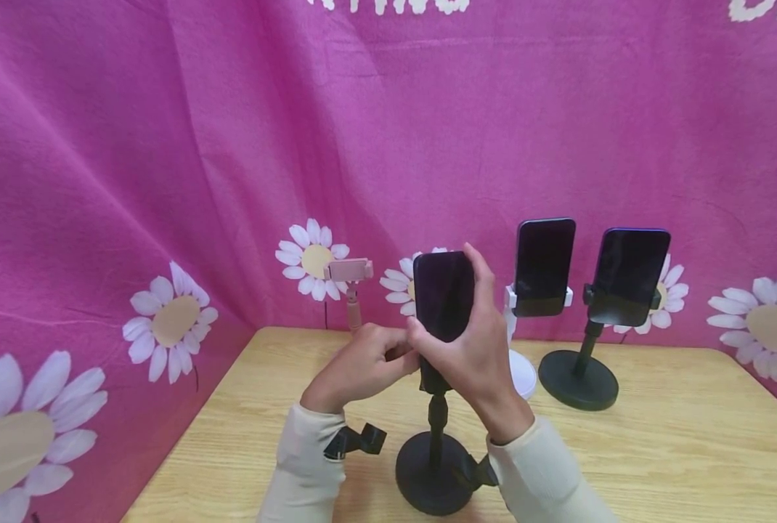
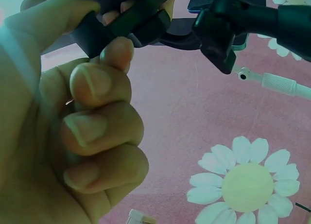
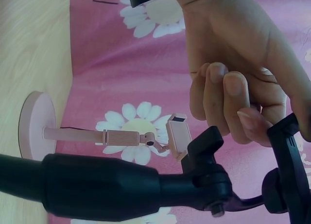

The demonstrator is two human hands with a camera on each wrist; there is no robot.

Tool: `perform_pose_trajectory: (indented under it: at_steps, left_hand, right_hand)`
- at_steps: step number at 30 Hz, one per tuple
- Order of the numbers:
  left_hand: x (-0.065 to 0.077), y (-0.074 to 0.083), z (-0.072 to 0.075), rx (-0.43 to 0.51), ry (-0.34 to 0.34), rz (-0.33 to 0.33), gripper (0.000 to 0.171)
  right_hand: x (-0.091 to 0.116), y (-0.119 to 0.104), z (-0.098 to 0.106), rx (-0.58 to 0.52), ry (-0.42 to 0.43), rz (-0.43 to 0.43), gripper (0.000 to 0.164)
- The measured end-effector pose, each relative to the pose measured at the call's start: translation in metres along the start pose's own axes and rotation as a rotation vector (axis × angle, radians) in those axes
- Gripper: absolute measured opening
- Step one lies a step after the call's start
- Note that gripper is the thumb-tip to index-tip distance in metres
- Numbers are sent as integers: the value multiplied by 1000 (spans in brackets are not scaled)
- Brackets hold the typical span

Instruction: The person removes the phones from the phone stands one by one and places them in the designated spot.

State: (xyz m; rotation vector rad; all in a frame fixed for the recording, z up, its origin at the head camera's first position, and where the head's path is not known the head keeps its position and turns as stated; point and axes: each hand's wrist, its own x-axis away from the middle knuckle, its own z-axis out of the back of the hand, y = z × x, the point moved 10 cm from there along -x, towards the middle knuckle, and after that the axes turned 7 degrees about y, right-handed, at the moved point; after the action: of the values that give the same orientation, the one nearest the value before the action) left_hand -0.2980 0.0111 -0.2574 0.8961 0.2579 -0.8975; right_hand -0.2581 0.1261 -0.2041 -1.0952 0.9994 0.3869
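A black smartphone (image 1: 442,290) stands upright at the top of a black desktop phone stand (image 1: 421,483). My right hand (image 1: 483,356) grips the phone, the thumb near its lower left edge and a finger along its right side. On the phone's left, my left hand (image 1: 362,367) pinches the end of the stand's clamp (image 3: 291,161) between thumb and forefinger; its other fingers are curled, as the left wrist view shows. The black stem and joint (image 3: 206,187) run below the clamp in the right wrist view. How the phone sits in the clamp is hidden.
Behind on the right, a white stand (image 1: 524,374) and another black stand (image 1: 578,381) each carry a phone. A pink stand (image 1: 351,270) with no phone is at the back left. The wooden table (image 1: 225,436) meets a pink daisy-printed cloth (image 1: 388,145).
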Motion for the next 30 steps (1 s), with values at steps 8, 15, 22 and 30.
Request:
perform_pose_trajectory:
  at_steps: [8, 15, 22, 30]
  left_hand:
    - [1, -1, 3, 9, -8, 26, 10]
    - [2, -5, 5, 29, -13, 61, 9]
    - [2, -16, 1, 103, -27, 126, 11]
    - [3, -19, 1, 89, -22, 151, 9]
  right_hand:
    - [2, -9, -4, 60, 6, 78, 102]
    - [2, -15, -4, 130, 36, 131, 100]
    - [2, -17, -4, 156, 61, 156, 97]
    - [1, -20, -4, 197, 66, 176, 98]
